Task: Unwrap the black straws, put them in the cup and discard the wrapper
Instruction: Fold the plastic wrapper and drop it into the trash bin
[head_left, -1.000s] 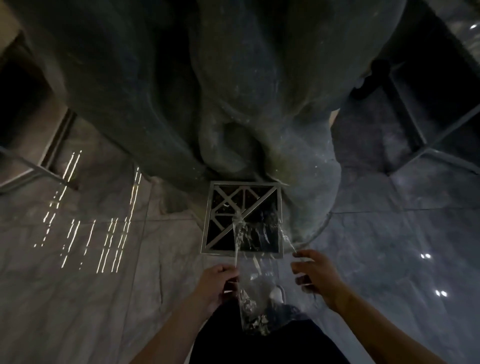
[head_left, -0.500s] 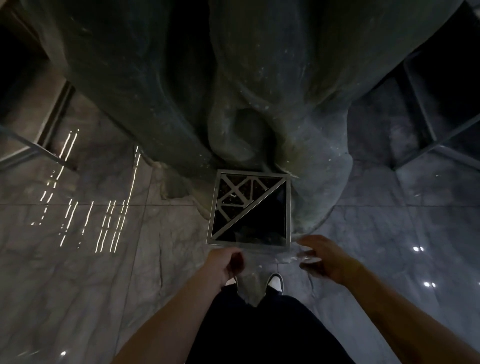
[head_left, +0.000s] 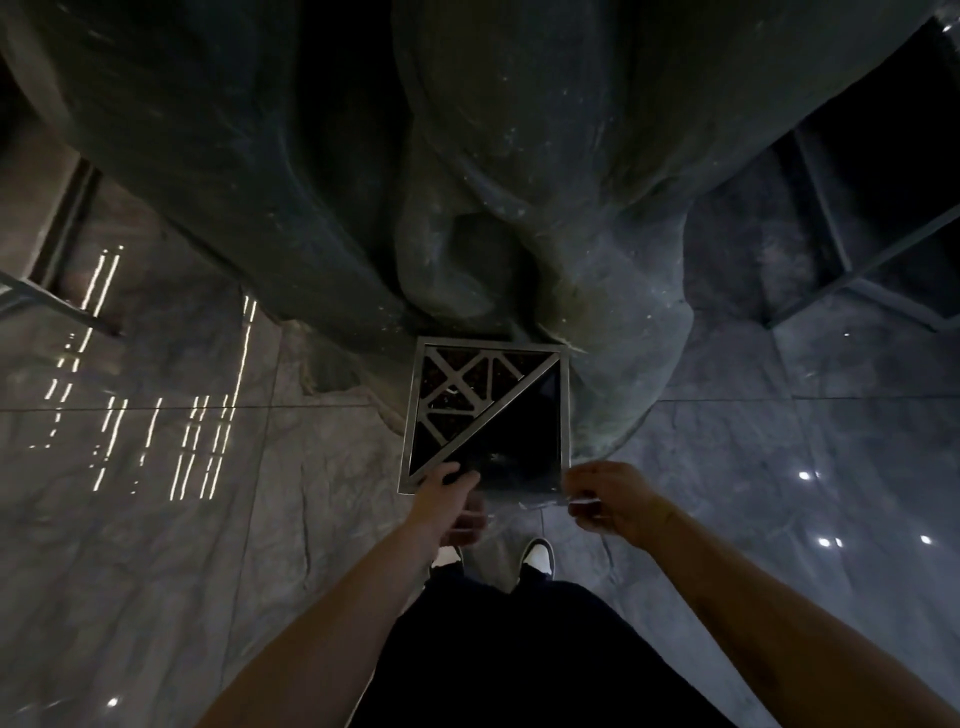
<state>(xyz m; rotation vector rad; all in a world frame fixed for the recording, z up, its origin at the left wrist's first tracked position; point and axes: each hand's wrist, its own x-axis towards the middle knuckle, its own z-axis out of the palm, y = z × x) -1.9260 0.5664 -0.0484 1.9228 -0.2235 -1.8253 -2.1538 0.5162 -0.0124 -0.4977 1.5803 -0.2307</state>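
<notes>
A clear plastic wrapper (head_left: 524, 491) is stretched flat between my two hands, faint in the dim light, right over the near edge of a square steel-rimmed bin (head_left: 565, 405). My left hand (head_left: 449, 501) pinches its left side, fingertips over the bin's near rim. My right hand (head_left: 610, 501) grips the shiny right edge. The bin top has a metal lattice on its far-left half and a dark triangular opening (head_left: 519, 436) on its near-right half. No straws and no cup are in view.
A big dark rock-like column (head_left: 467, 182) rises directly behind the bin. Polished grey marble floor (head_left: 208, 519) spreads to both sides. My shoes (head_left: 537, 553) stand just short of the bin. Metal frames stand at the far left (head_left: 57, 306) and far right (head_left: 852, 280).
The wrapper hung down crumpled between my hands a second ago; it has since been raised and pulled flat over the bin's near edge. Both hands have moved forward toward the bin.
</notes>
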